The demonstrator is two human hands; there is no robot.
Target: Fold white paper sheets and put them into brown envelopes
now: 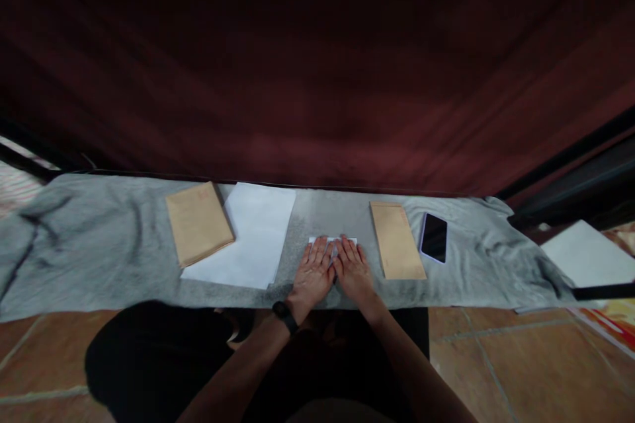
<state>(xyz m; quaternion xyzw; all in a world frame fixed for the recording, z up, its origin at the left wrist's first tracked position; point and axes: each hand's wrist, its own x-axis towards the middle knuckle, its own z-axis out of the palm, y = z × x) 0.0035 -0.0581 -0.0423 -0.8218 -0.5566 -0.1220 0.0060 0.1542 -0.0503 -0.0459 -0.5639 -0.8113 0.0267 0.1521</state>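
Note:
Both hands lie flat, side by side, on a white sheet of paper at the middle of the grey cloth. My left hand has its fingers stretched forward, and a dark band is on that wrist. Beside it, my right hand presses down with fingers extended. Most of the paper is hidden under the hands; only its far edge and a bit between them show. A brown envelope lies just right of my right hand. To the left, a stack of white paper rests partly under a pile of brown envelopes.
A phone with a dark screen lies right of the single envelope. The grey cloth covers the long narrow surface. A dark red curtain hangs behind it. A white flat object is at the far right, above the tiled floor.

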